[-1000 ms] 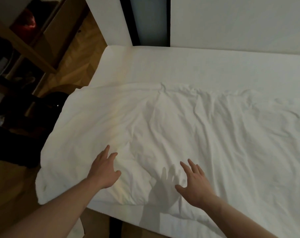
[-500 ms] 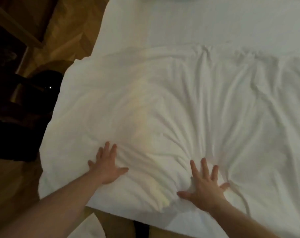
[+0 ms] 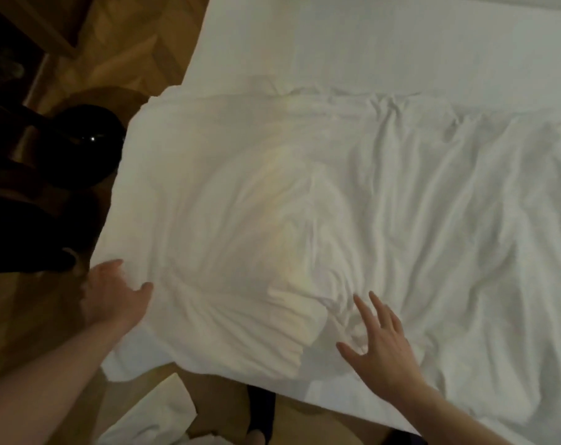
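A rumpled white duvet lies across a bed with a smooth white sheet beyond it. My left hand is at the duvet's left edge near the corner, fingers and thumb spread against the fabric. My right hand lies flat on the duvet near the bed's front edge, fingers straight and spread. Between the two hands the fabric bulges into a thick fold.
Wooden parquet floor runs along the bed's left side. A round black object and dark furniture stand close to the bed's left edge. White cloth lies on the floor by the front corner.
My left hand has slid left to the duvet's edge. My right hand stays flat on the duvet, and the fabric between them has bunched up more. The view has dropped lower over the bed.
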Available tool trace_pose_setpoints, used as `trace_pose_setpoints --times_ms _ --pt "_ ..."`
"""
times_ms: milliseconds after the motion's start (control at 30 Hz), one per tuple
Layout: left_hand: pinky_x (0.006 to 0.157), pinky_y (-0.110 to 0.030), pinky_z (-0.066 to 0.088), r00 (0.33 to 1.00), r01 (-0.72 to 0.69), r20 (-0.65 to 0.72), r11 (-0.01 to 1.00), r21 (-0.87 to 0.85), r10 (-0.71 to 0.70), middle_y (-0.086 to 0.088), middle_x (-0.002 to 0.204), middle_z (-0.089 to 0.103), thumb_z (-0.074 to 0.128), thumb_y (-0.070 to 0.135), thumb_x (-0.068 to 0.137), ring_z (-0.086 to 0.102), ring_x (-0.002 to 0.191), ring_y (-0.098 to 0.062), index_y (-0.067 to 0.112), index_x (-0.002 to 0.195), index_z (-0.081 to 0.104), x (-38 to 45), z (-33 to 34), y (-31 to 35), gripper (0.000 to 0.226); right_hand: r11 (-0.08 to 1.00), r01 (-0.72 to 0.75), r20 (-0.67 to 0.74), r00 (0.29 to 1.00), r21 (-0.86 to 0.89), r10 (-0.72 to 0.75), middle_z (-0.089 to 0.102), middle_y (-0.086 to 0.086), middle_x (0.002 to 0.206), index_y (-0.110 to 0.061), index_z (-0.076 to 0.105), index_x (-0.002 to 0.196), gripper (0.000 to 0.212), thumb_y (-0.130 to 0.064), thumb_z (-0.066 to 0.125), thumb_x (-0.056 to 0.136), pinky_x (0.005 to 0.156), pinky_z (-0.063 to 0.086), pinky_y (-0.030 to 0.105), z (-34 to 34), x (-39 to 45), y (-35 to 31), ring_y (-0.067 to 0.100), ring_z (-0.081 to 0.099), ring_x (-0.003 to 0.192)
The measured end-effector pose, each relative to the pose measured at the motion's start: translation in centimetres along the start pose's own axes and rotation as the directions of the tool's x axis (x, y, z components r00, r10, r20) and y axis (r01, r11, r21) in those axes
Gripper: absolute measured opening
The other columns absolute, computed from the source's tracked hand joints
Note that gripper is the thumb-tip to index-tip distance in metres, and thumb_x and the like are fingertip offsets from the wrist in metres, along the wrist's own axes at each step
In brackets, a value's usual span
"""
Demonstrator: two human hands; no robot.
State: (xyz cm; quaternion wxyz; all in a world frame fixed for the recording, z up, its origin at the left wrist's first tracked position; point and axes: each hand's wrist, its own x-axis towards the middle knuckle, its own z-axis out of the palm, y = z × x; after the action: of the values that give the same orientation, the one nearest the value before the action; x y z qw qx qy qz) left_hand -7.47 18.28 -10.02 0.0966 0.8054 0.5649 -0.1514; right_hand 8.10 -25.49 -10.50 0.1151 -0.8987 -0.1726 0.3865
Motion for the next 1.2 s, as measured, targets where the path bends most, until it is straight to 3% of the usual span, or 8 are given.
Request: trace_pose_setpoints --times_ms 133,333,500,733,867,933,1033,1200 --pt "0.108 -0.060 0.040 0.876 0.447 0.209 0.895 -0.008 -0.436 -0.022 0.157 0.031 0.077 0.054 0.080 0.036 0.138 -0.050 0.007 0.155 0.028 1.2 0.6 -6.3 0.102 0.998 0.003 0.120 0.993 0.058 -0.010 -0.021 -0.014 0.169 -0.042 -0.007 0.162 0.098 -0.068 0.057 0.091 0.127 0.013 0.053 2.8 0.7 -5.7 0.025 -0.013 0.158" --pt "0.087 -0.045 0.050 0.938 0.240 0.278 0.967 -0.090 -0.207 -0.023 0.125 0.065 0.055 0.043 0.101 0.060 0.108 -0.045 0.007 0.121 0.065 0.8 0.5 -11.0 0.043 0.992 -0.102 0.397 0.916 0.080 0.062 -0.022 -0.004 0.170 -0.041 -0.005 0.162 0.101 -0.059 0.062 0.088 0.125 0.015 0.053 10.8 -0.4 -11.2 0.038 -0.016 0.156" --pt "0.092 -0.052 0.053 0.902 0.261 0.344 0.964 0.047 -0.261 -0.022 0.125 0.063 0.061 0.035 0.098 0.061 0.106 -0.042 0.004 0.125 0.062 4.8 -0.5 -15.8 0.040 0.991 0.017 0.385 0.920 0.129 -0.066 0.024 -0.009 0.167 -0.034 0.031 0.159 0.077 -0.053 0.061 0.091 0.122 0.027 0.031 7.0 0.1 -11.2 0.015 0.029 0.151" --pt "0.097 -0.054 0.050 0.959 -0.274 -0.077 0.962 -0.016 0.272 -0.011 0.149 0.037 0.074 0.015 0.084 0.049 0.127 -0.039 0.018 0.138 0.048 2.7 -4.5 1.7 0.061 0.998 -0.029 -0.124 0.992 0.060 0.036 0.013 -0.001 0.171 -0.033 0.021 0.162 0.086 -0.043 0.068 0.091 0.125 0.023 0.042 -1.0 4.5 -3.9 0.026 0.015 0.156" --pt "0.110 -0.050 0.041 0.818 -0.569 0.077 0.822 -0.034 0.570 -0.003 0.158 0.028 0.071 0.023 0.084 0.034 0.139 -0.031 0.021 0.146 0.044 2.2 -1.9 11.1 0.067 0.985 -0.159 0.137 0.976 -0.063 0.167 0.000 0.004 0.173 -0.032 0.003 0.164 0.097 -0.052 0.064 0.090 0.127 0.019 0.043 -0.3 5.3 0.6 0.032 0.013 0.157" --pt "0.115 -0.043 0.036 0.762 -0.600 0.311 0.800 0.010 0.568 -0.002 0.162 0.025 0.068 0.033 0.087 0.033 0.144 -0.029 0.023 0.151 0.041 2.9 -0.5 14.6 0.069 0.989 -0.116 0.299 0.944 -0.097 0.140 0.009 0.003 0.171 -0.032 0.011 0.164 0.097 -0.055 0.065 0.088 0.124 0.025 0.037 0.1 5.0 0.6 0.030 0.024 0.154" --pt "0.117 -0.035 0.035 0.674 -0.610 0.618 0.777 0.155 0.406 -0.007 0.160 0.036 0.065 0.042 0.090 0.038 0.144 -0.027 0.019 0.152 0.043 5.7 0.2 18.5 0.069 1.000 -0.023 0.185 0.982 -0.017 0.026 0.045 -0.003 0.154 -0.032 0.046 0.151 0.068 -0.052 0.066 0.089 0.112 0.036 0.027 -2.2 7.0 -1.6 0.017 0.049 0.137" --pt "0.099 -0.043 0.050 0.897 -0.421 0.186 0.903 0.083 0.401 -0.007 0.150 0.034 0.067 0.039 0.090 0.058 0.119 -0.038 0.020 0.140 0.049 13.1 -4.5 21.3 0.056 0.988 0.121 -0.266 0.960 0.096 -0.092 0.040 0.002 0.155 -0.026 0.042 0.154 0.072 -0.043 0.070 0.090 0.111 0.041 0.037 -9.7 14.3 -7.2 0.027 0.048 0.138"
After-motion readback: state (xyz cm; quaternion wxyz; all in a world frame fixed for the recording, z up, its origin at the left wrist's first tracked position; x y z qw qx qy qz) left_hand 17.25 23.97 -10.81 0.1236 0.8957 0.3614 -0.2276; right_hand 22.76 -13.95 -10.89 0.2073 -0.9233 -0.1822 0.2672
